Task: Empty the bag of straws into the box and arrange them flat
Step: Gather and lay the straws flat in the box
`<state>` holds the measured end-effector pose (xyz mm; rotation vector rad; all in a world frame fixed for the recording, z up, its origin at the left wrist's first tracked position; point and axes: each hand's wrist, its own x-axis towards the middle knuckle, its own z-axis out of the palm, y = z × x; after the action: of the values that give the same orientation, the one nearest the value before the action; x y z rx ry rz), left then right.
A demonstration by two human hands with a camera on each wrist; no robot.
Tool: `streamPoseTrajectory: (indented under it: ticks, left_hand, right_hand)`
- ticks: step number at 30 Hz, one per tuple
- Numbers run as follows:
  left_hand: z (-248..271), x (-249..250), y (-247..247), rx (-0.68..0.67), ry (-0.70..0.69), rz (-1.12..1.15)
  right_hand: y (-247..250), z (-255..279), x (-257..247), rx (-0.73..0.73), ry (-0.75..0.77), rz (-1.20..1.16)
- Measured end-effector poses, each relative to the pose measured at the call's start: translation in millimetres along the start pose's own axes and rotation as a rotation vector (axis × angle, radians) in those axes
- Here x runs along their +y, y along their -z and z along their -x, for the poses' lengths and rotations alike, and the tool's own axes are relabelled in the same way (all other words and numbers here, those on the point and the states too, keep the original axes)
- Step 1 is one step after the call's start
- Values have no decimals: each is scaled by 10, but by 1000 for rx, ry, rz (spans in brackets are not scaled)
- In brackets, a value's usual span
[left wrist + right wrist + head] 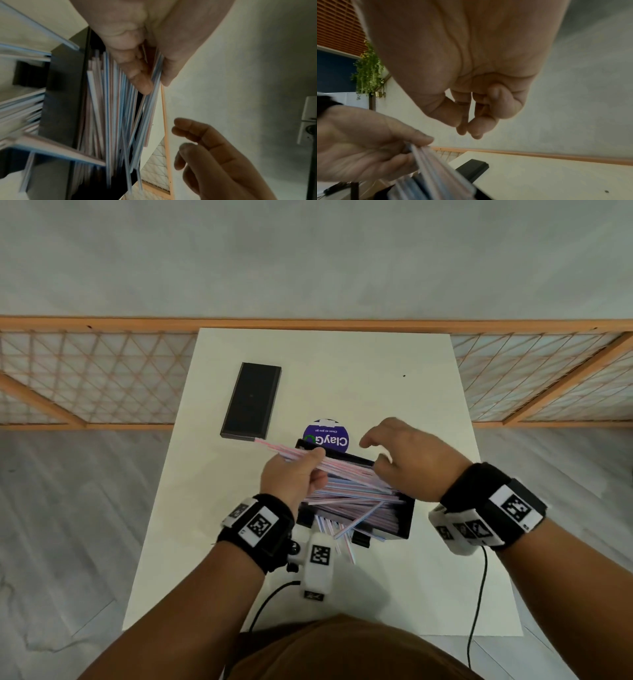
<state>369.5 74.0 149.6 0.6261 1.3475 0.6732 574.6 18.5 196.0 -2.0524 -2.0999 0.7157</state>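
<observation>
A black open box sits mid-table, filled with a jumble of pink, blue and white striped straws. Several straws poke out over its near end onto the table. My left hand grips a bundle of straws raised slantwise above the box, thumb on top; the left wrist view shows its fingers curled round the bundle. My right hand hovers over the far right of the box, fingers loosely curled and holding nothing. No bag can be made out.
A black lid lies flat at the back left of the white table. A round purple label lies just behind the box. Cables hang off the near table edge. An orange lattice railing runs behind.
</observation>
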Motion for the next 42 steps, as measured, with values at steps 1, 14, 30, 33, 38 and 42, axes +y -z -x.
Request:
streamPoseTrajectory:
  ticks: [1, 14, 30, 33, 38, 42]
  left_hand:
    - [0, -24, -36, 11, 12, -10]
    - [97, 181, 243, 24, -203, -454]
    - [-170, -38, 382, -3, -285, -544]
    - [-149, -148, 294, -52, -368, -574]
    - [-146, -207, 330, -161, -454, -644]
    - [-82, -239, 357, -256, -494, -652]
  right_hand:
    - [-60, 25, -25, -36, 18, -3]
    - [-606, -52, 88, -144, -69, 57]
    - [-674, 13, 52, -269, 46, 108]
    - [-687, -53, 28, -288, 3, 80]
    - [-657, -207, 18, -331, -44, -21]
    - [-784, -276, -74, -369, -107, 62]
